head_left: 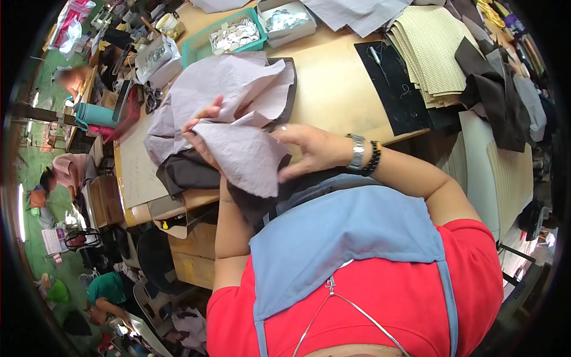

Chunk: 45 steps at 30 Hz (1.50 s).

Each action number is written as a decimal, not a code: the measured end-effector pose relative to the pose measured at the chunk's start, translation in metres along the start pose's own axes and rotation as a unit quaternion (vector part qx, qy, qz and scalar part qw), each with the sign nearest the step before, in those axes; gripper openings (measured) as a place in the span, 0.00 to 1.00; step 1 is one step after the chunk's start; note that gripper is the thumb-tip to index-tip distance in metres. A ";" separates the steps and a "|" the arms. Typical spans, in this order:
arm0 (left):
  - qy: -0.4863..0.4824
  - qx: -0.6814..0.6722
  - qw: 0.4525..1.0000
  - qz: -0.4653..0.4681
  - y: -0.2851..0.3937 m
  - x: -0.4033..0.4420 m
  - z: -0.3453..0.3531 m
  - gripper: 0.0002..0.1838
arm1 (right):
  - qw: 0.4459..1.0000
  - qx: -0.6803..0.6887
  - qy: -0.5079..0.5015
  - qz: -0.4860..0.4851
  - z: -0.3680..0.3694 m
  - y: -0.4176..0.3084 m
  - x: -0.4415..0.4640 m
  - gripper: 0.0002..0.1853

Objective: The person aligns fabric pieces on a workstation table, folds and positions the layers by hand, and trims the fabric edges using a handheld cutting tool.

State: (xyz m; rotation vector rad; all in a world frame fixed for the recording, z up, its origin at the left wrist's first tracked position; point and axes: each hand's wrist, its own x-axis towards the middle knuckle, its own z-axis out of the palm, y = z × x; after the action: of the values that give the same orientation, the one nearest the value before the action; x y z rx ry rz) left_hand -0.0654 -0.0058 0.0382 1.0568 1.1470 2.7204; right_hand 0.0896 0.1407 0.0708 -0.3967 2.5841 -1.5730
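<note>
A pale mauve sheet of thin crinkled material (244,152), cloth or leather, is lifted in folds in front of my apron. My left hand (205,134) holds it from the left, fingers partly hidden behind it and fingertips showing at its top. At its right edge is my right hand (312,146), thumb and fingers apart in a curve, fingertips by the material; whether they touch is unclear. More mauve material (196,83) lies heaped on the table just beyond. Dark brown material (187,172) lies under my left wrist.
Behind the heap stand a teal basket (262,37) of small pale pieces and a white box (291,27). To the right, an awl-like tool (377,62) lies on a black sheet (392,98), beside stacked cream woven sheets (431,47). A teal bottle (95,115) is at left.
</note>
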 end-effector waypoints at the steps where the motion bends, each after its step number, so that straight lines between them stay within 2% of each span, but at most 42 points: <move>1: -0.031 0.017 0.999 0.034 0.004 0.004 -0.008 0.19 | 0.995 -0.015 0.067 -0.074 0.001 -0.002 0.012 0.46; 3: -0.020 -0.045 0.999 -0.014 0.015 0.006 -0.033 0.19 | 0.954 -0.045 0.196 -0.222 0.001 -0.007 0.034 0.44; 4: 0.026 -0.147 0.986 -0.078 0.025 0.012 -0.041 0.18 | 0.939 -0.087 0.233 -0.238 -0.001 -0.011 0.046 0.43; 6: 0.050 -0.177 0.982 -0.051 0.045 0.007 -0.030 0.14 | 0.898 -0.166 0.305 -0.269 -0.009 -0.019 0.065 0.42; 7: 0.060 -0.191 0.979 -0.037 0.059 0.007 -0.015 0.12 | 0.907 -0.167 0.298 -0.246 -0.012 -0.020 0.069 0.43; 8: 0.076 -0.010 0.997 0.015 0.066 0.006 -0.015 0.11 | 0.915 -0.169 0.290 -0.222 -0.014 -0.020 0.074 0.43; 9: 0.107 0.115 0.986 0.055 0.073 0.006 -0.015 0.10 | 0.923 -0.171 0.281 -0.200 -0.015 -0.021 0.077 0.43; 10: 0.148 0.239 0.956 0.086 0.080 0.006 -0.016 0.10 | 0.956 -0.067 0.224 -0.176 -0.014 -0.019 0.078 0.41; 13: 0.170 0.231 0.952 0.108 0.098 0.007 -0.056 0.12 | 0.927 -0.133 0.222 -0.271 -0.003 -0.025 0.074 0.37; 14: 0.186 0.344 0.907 0.156 0.103 0.006 -0.060 0.10 | 0.922 -0.129 0.218 -0.293 0.002 -0.034 0.072 0.35; 15: 0.118 0.421 0.874 0.210 0.112 0.007 -0.054 0.08 | 0.919 -0.125 0.199 -0.316 0.003 -0.050 0.068 0.36; 17: -0.024 0.552 0.776 0.305 0.134 0.014 -0.028 0.06 | 0.915 -0.072 0.190 -0.348 0.014 -0.069 0.071 0.35; 18: -0.077 0.634 0.708 0.302 0.152 0.011 -0.014 0.08 | 0.913 -0.038 0.180 -0.365 0.019 -0.077 0.074 0.34; 20: 0.028 0.623 0.726 0.291 0.162 -0.001 0.019 0.10 | 0.904 0.041 0.153 -0.398 0.026 -0.092 0.086 0.32; 21: 0.011 0.626 0.726 0.285 0.178 -0.002 0.019 0.09 | 0.910 0.081 0.151 -0.377 0.032 -0.100 0.093 0.32; 22: 0.059 0.592 0.764 0.251 0.181 -0.006 0.040 0.09 | 0.916 0.177 0.103 -0.344 0.033 -0.115 0.097 0.29; 23: 0.103 0.593 0.759 0.248 0.185 -0.007 0.053 0.06 | 0.910 0.270 0.054 -0.310 0.032 -0.129 0.103 0.27; 25: 0.200 0.642 0.694 0.258 0.205 -0.006 0.065 0.03 | 0.884 0.252 -0.005 -0.394 0.040 -0.144 0.125 0.22; 26: 0.228 0.676 0.650 0.262 0.215 -0.005 0.069 0.03 | 0.892 0.268 -0.041 -0.362 0.047 -0.154 0.127 0.18; 28: 0.236 0.748 0.557 0.273 0.236 0.001 0.073 0.04 | 0.877 0.292 -0.004 -0.382 0.073 -0.168 0.135 0.18; 29: 0.252 0.739 0.573 0.248 0.259 -0.005 0.075 0.04 | 0.858 0.312 0.006 -0.408 0.084 -0.174 0.135 0.18; 30: 0.194 0.683 0.698 0.093 0.312 -0.010 0.073 0.08 | 0.831 0.392 -0.032 -0.393 0.092 -0.182 0.130 0.16; 31: 0.264 0.679 0.678 0.102 0.317 -0.011 0.086 0.11 | 0.797 0.467 -0.072 -0.376 0.094 -0.191 0.126 0.15; 32: 0.282 0.687 0.662 0.099 0.324 -0.010 0.089 0.10 | 0.757 0.542 -0.154 -0.330 0.089 -0.196 0.114 0.16; 33: 0.248 0.712 0.651 0.089 0.331 -0.003 0.083 0.10 | 0.759 0.551 -0.194 -0.287 0.075 -0.195 0.100 0.15; 35: 0.118 0.768 0.626 0.064 0.339 0.020 0.060 0.10 | 0.757 0.559 -0.274 -0.199 0.046 -0.186 0.079 0.14; 36: 0.028 0.787 0.613 0.057 0.334 0.038 0.046 0.11 | 0.764 0.578 -0.211 -0.195 0.058 -0.174 0.077 0.13; 37: -0.065 0.790 0.608 0.057 0.320 0.058 0.035 0.11 | 0.757 0.610 -0.211 -0.099 0.043 -0.161 0.066 0.12; 38: -0.152 0.778 0.607 0.057 0.302 0.079 0.024 0.12 | 0.822 0.544 -0.040 -0.166 0.050 -0.132 0.075 0.12; 40: -0.243 0.715 0.656 0.025 0.231 0.109 0.003 0.14 | 0.868 0.487 0.078 -0.060 0.026 -0.086 0.058 0.17; 42: -0.257 0.613 0.745 -0.058 0.128 0.118 -0.018 0.17 | 0.856 0.484 0.157 0.088 0.002 -0.036 0.030 0.22; 43: -0.233 0.543 0.796 -0.129 0.058 0.095 -0.032 0.16 | 0.806 0.518 0.286 0.006 0.009 0.001 0.033 0.23; 45: -0.149 0.382 0.875 -0.255 -0.079 0.049 -0.057 0.13 | 0.762 0.508 0.401 0.004 0.000 0.067 0.008 0.23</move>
State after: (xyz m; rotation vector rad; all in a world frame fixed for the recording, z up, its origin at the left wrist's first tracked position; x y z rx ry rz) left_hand -0.1563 0.0286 -0.0124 0.9539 2.1195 1.6341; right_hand 0.0704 0.1676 0.0115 0.4996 1.4995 -3.2573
